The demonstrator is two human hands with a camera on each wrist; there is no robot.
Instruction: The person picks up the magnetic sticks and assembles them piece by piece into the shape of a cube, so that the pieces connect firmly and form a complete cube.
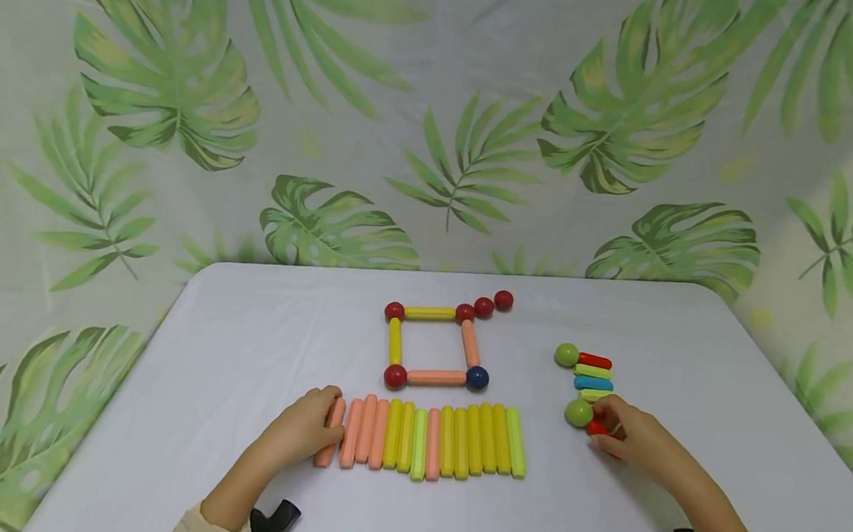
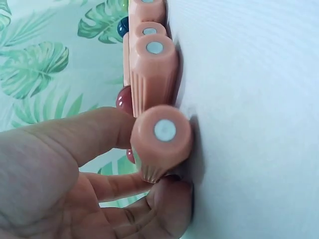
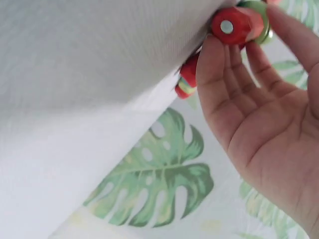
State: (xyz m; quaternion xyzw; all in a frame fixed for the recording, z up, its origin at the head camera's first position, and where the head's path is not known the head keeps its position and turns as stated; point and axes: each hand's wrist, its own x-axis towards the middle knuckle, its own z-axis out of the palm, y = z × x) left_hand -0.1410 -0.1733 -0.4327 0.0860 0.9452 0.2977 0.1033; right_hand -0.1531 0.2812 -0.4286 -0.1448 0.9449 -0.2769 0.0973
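Observation:
My left hand (image 1: 303,425) pinches a salmon-pink stick (image 2: 159,142) at the left end of a row of sticks. A pale round disc (image 2: 165,130) shows in the stick's near end. My right hand (image 1: 644,443) grips a red stick (image 3: 238,25) between thumb and fingers, with a similar disc in its end. One end of that red stick lies against a light green ball (image 1: 578,412). Just beyond my right fingers are a blue stick (image 1: 593,383), light green sticks and another red stick (image 1: 595,360) beside a second green ball (image 1: 566,355).
Pink, yellow and light green sticks (image 1: 447,443) lie side by side on the white table (image 1: 257,311). Behind them, a four-sided frame joins pink and yellow sticks (image 1: 430,312) with red balls and a blue ball (image 1: 477,378). Two more red balls (image 1: 503,300) trail from its far corner.

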